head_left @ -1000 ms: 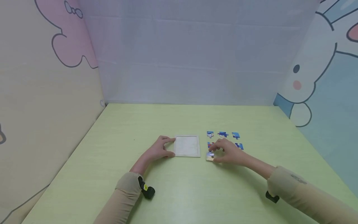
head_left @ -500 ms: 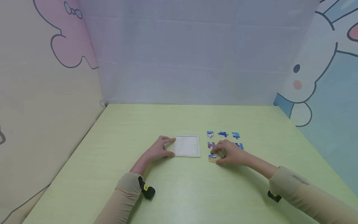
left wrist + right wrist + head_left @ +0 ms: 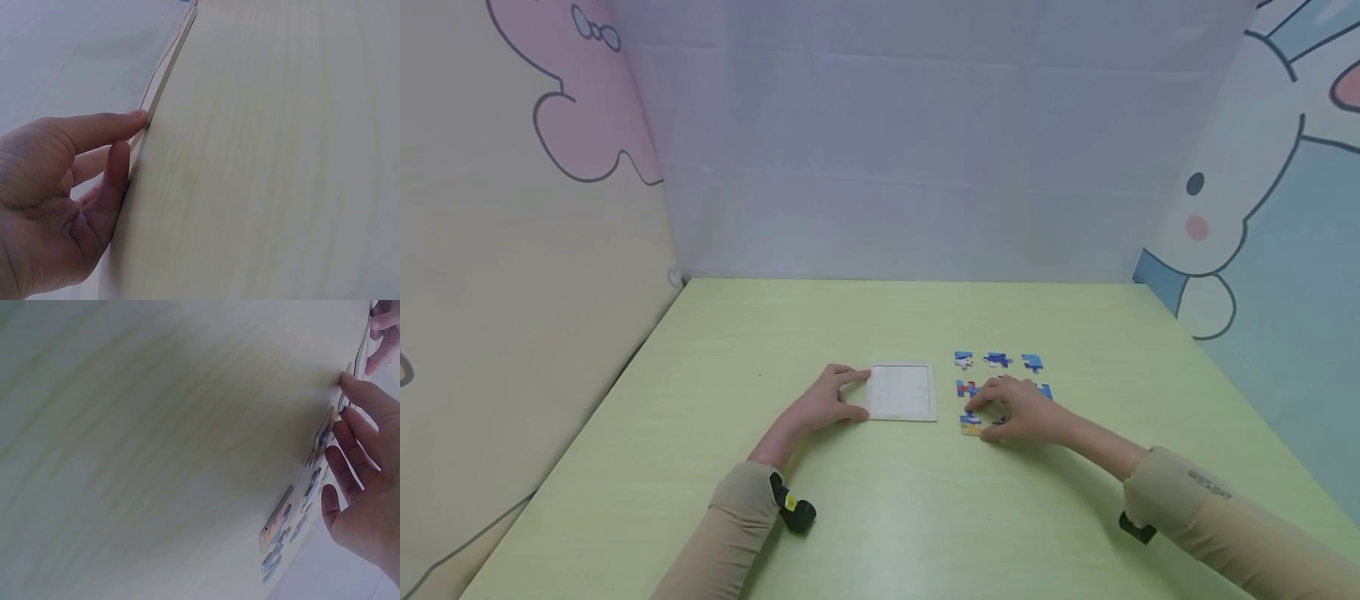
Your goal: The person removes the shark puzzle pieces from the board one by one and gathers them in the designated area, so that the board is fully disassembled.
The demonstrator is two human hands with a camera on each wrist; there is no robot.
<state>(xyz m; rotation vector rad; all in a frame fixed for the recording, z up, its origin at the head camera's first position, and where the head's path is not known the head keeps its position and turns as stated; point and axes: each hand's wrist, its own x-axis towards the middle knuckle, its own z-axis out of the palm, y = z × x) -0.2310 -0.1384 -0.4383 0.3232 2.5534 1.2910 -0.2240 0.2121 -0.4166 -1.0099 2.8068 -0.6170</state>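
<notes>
A pale square puzzle tray [image 3: 901, 393] lies flat mid-table. My left hand [image 3: 820, 404] touches its left side, thumb at the near corner and index finger at the far corner. The left wrist view shows fingertips against the tray's thin edge [image 3: 167, 72]. To the right of the tray, my right hand [image 3: 1026, 408] pinches a blue-and-yellow jigsaw piece [image 3: 969, 427] at the table surface, between thumb and index finger. Its other fingers [image 3: 356, 440] bend loosely in the right wrist view. The hand hides part of the pieces behind it.
Several jigsaw pieces lie spaced in rows, among them a blue one [image 3: 1032, 363], a dark blue one [image 3: 997, 360] and a red-and-blue one [image 3: 966, 389]. The light green tabletop [image 3: 880, 517] ends at a pale back wall [image 3: 895, 167]. Cartoon-printed walls flank both sides.
My right hand has slid the pinched piece slightly right and toward me, then nearly stopped. The left hand and the tray have stayed in place.
</notes>
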